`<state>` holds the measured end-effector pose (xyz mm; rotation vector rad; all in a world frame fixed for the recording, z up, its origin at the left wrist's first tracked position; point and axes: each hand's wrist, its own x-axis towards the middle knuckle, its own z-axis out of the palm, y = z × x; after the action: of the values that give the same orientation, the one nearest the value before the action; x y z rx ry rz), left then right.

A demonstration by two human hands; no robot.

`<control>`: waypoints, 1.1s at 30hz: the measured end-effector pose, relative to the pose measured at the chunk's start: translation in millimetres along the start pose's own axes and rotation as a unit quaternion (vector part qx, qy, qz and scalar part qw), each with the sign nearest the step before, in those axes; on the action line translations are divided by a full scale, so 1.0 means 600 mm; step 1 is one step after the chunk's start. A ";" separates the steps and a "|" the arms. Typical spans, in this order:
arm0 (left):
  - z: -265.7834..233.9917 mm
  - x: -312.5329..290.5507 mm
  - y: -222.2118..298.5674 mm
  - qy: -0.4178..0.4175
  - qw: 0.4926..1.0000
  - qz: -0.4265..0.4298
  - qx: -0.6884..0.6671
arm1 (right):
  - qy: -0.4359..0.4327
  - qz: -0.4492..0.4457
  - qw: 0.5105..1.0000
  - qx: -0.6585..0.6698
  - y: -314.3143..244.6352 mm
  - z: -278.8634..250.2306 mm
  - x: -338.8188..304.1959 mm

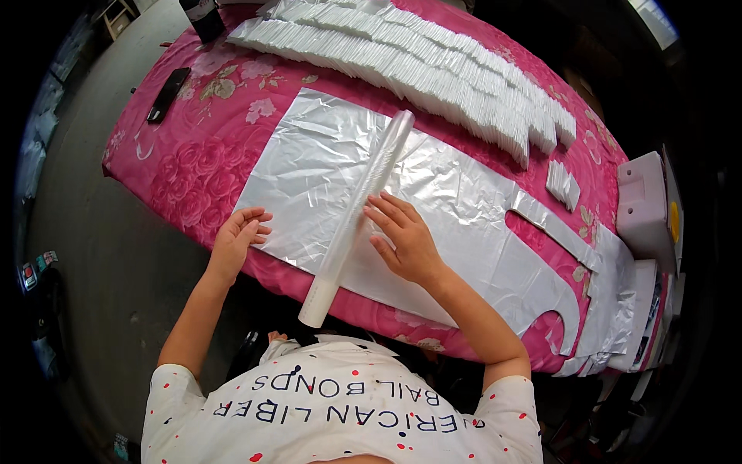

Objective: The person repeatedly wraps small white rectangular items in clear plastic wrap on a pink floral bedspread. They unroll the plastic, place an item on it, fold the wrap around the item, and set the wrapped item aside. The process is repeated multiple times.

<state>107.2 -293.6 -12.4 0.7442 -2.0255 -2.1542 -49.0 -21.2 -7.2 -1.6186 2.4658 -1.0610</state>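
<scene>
A flat stack of silvery-white plastic carrier bags [471, 224] lies across the table, its cut-out handles toward the right. Across it, slanting from far to near, rests a translucent plastic roll [332, 267], whose near end sticks out past the table edge. My right hand [407, 241] is spread beside the roll, its fingertips at the roll's right side. At the stack's left edge is my left hand [238, 238], with fingers loosely bent and apart and nothing visible in them. Whether its fingertips touch the top bag is hard to tell.
Long rows of folded white packets [417, 66] line the table's far side, with a small bundle [563, 185] near their right end. A phone [168, 95] and a dark container [202, 19] are at the left. A white box [646, 205] stands right, on the pink flowered tablecloth [193, 178].
</scene>
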 end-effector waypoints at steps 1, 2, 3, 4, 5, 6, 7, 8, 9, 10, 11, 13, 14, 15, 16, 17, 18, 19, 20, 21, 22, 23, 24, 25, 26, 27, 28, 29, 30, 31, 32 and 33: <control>-0.004 -0.016 -0.008 -0.009 1.000 0.004 0.000 | -0.030 -0.013 0.999 -0.029 0.007 0.004 0.015; -0.002 -0.032 -0.015 -0.017 1.000 0.007 -0.001 | -0.061 -0.026 0.996 -0.058 0.012 0.008 0.030; -0.001 -0.049 -0.021 -0.022 1.000 0.007 0.011 | -0.090 -0.043 0.991 -0.086 0.017 0.015 0.048; 0.006 -0.061 -0.022 -0.021 1.000 0.005 0.005 | -0.098 -0.060 0.990 -0.086 0.020 0.026 0.068; 0.012 -0.069 -0.026 -0.014 0.999 0.025 0.020 | -0.106 -0.076 0.988 -0.085 0.019 0.043 0.093; 0.018 -0.076 -0.029 -0.007 0.998 0.045 0.036 | -0.114 -0.093 0.985 -0.084 0.016 0.062 0.120; 0.024 -0.083 -0.019 0.008 0.993 0.047 0.107 | -0.116 -0.108 0.983 -0.092 0.014 0.082 0.148; 0.032 -0.088 0.003 0.016 0.969 0.088 0.229 | -0.144 -0.094 0.980 -0.103 0.007 0.100 0.176; 0.031 -0.092 0.001 0.050 0.908 0.183 0.374 | -0.172 -0.084 0.975 -0.112 -0.014 0.114 0.210; 0.033 -0.096 -0.004 0.077 0.815 0.271 0.506 | -0.200 -0.071 0.970 -0.121 -0.030 0.133 0.234; 0.039 -0.095 -0.006 0.096 0.812 0.245 0.520 | -0.144 -0.033 0.983 -0.107 -0.040 0.158 0.253; 0.046 -0.096 -0.011 0.138 0.802 0.189 0.550 | -0.029 0.043 0.996 -0.072 -0.059 0.208 0.282; 0.042 -0.092 -0.014 0.147 0.821 0.142 0.533 | 0.032 0.071 0.995 -0.067 -0.065 0.221 0.292; 0.035 -0.085 -0.019 0.155 0.838 0.095 0.514 | 0.092 0.100 0.989 -0.062 -0.073 0.231 0.300; 0.027 -0.077 -0.023 0.163 0.853 0.048 0.493 | 0.153 0.131 0.978 -0.057 -0.076 0.237 0.303; 0.020 -0.071 -0.027 0.173 0.859 0.068 0.478 | 0.170 0.160 0.972 -0.028 -0.077 0.239 0.302; 0.018 -0.071 -0.023 0.154 0.892 0.058 0.420 | 0.208 0.191 0.959 0.035 -0.072 0.243 0.296; 0.017 -0.072 -0.015 0.132 0.922 0.049 0.361 | 0.246 0.221 0.938 0.098 -0.066 0.248 0.286; 0.018 -0.072 -0.011 0.109 0.947 0.039 0.301 | 0.284 0.250 0.912 0.160 -0.058 0.250 0.277; 0.018 -0.076 -0.009 0.072 0.974 0.006 0.214 | 0.302 0.303 0.887 0.174 -0.056 0.245 0.274; 0.021 -0.078 -0.014 0.037 0.991 -0.029 0.122 | 0.262 0.306 0.855 0.327 -0.059 0.222 0.270; 0.028 -0.082 -0.017 0.000 0.998 -0.063 0.029 | 0.217 0.301 0.800 0.472 -0.058 0.192 0.263; 0.048 -0.087 -0.008 -0.028 0.992 -0.088 -0.091 | 0.172 0.288 0.723 0.603 -0.055 0.163 0.256; 0.056 -0.088 -0.007 -0.096 0.972 -0.102 -0.189 | 0.164 0.270 0.603 0.733 -0.059 0.144 0.250; 0.062 -0.090 -0.005 -0.162 0.937 -0.117 -0.285 | 0.134 0.267 0.530 0.794 -0.061 0.117 0.239; 0.074 -0.089 -0.003 -0.219 0.890 -0.112 -0.384 | 0.134 0.227 0.510 0.819 -0.060 0.092 0.228; 0.088 -0.096 0.001 -0.258 0.795 -0.152 -0.527 | 0.128 0.187 0.488 0.843 -0.060 0.072 0.219; 0.096 -0.094 -0.004 -0.337 0.719 -0.179 -0.581 | 0.131 0.172 0.501 0.838 -0.062 0.054 0.209; 0.103 -0.088 -0.009 -0.412 0.629 -0.203 -0.627 | 0.143 0.184 0.517 0.824 -0.068 0.034 0.198; 0.107 -0.077 -0.006 -0.438 0.694 -0.198 -0.536 | 0.158 0.200 0.538 0.804 -0.067 0.020 0.185; 0.111 -0.065 0.000 -0.459 0.749 -0.190 -0.438 | 0.172 0.217 0.558 0.783 -0.065 0.008 0.170; 0.119 -0.062 0.017 -0.390 0.821 -0.232 -0.346 | 0.195 0.244 0.586 0.748 -0.061 -0.003 0.155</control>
<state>108.1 -215.1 7.9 0.2461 -1.0331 -3.5976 -63.2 -104.6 45.5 -0.1110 0.8792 -2.3319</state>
